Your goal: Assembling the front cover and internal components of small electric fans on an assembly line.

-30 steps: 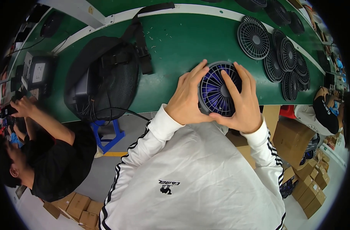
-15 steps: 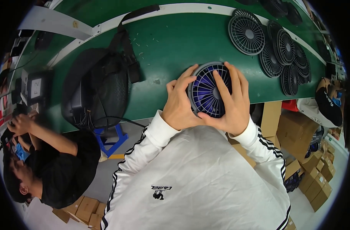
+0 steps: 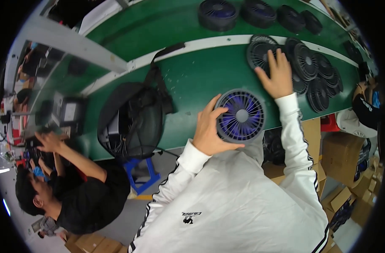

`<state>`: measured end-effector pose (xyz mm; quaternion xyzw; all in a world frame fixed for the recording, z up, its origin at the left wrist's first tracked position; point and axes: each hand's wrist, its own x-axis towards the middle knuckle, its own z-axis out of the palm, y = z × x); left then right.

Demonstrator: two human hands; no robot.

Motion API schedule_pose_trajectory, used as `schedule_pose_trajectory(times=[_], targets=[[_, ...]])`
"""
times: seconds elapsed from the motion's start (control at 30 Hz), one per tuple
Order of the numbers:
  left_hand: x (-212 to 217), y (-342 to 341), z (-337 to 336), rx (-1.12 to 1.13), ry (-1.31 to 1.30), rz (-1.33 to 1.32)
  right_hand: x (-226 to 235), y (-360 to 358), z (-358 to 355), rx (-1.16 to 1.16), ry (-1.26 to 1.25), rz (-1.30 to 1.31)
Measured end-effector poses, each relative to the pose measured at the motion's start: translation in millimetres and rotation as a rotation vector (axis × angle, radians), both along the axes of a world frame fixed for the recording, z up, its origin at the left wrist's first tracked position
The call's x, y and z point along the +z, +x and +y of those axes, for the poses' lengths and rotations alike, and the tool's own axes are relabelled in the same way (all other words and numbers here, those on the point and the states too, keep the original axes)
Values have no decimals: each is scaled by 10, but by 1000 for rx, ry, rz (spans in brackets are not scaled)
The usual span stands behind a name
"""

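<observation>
Round fan (image 3: 241,116) with blue blades behind a dark grille sits at the near edge of the green table (image 3: 192,80), face up. We see our left hand (image 3: 210,128) cupped around its left rim, thumb curled under the near side and fingers hooked over the top, so the hand is partly closed on the fan housing. The white sleeve (image 3: 175,177) with a dark stripe runs back from that wrist toward us.

Farther out and to the right, our right hand (image 3: 277,72) lies spread and flat, fingers apart, pressed on a black grille (image 3: 260,52) at the near end of a row of stacked grilles (image 3: 315,71). Whether it grips that grille or only rests on it, we cannot tell.

Left of the fan, well apart, a black bag (image 3: 131,118) slumps on the table, its strap (image 3: 163,55) reaching up to a white strip (image 3: 209,44) that crosses the table. Beyond the strip stand more dark fans (image 3: 218,12) in a line.

At far left a person in a black shirt (image 3: 87,198) works at another station. Cardboard boxes (image 3: 344,152) are stacked below the table on the right.
</observation>
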<state>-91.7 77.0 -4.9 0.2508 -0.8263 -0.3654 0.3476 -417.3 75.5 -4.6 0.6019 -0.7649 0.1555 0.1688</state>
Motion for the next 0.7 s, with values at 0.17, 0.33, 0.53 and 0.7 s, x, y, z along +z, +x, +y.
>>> schedule_pose_trajectory(times=[0.17, 0.33, 0.53, 0.7], targets=[[80, 233, -29, 62, 11, 6, -46, 682, 403, 20, -113, -228], [436, 355, -716, 316, 315, 224, -42, 893, 687, 67, -128, -400], [722, -270, -2310, 606, 163, 92, -130, 816, 596, -7, -172, -444], [-91, -419, -3246, 800, -43, 47, -168, 874, 511, 46, -219, -472]])
